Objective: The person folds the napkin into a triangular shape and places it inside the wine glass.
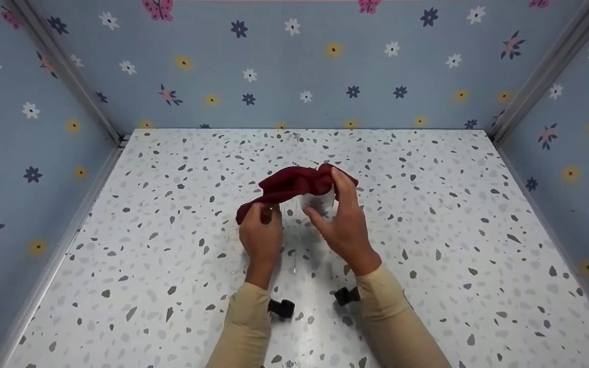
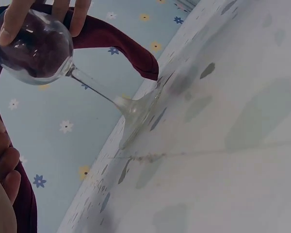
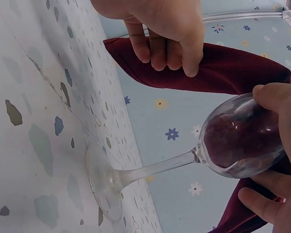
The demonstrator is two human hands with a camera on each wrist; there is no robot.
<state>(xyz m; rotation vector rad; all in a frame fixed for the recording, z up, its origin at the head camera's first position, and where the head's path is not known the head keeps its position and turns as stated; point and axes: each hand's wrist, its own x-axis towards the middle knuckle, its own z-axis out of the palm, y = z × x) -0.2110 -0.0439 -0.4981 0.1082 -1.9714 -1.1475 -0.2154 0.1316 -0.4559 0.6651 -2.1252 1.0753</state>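
Observation:
A clear stemmed wine glass stands upright on the speckled tabletop, its foot at the surface. Dark red cloth is bunched inside the bowl, and its loose ends hang over the rim on both sides. My right hand grips the bowl, thumb on the near side and fingers round the far side. On the left, my left hand pinches the hanging part of the cloth between thumb and curled fingers. The glass's stem shows bare in the left wrist view.
The white speckled table runs back to a blue flowered wall panel, with similar panels at left and right. Black wrist mounts stick out inward from both sleeves.

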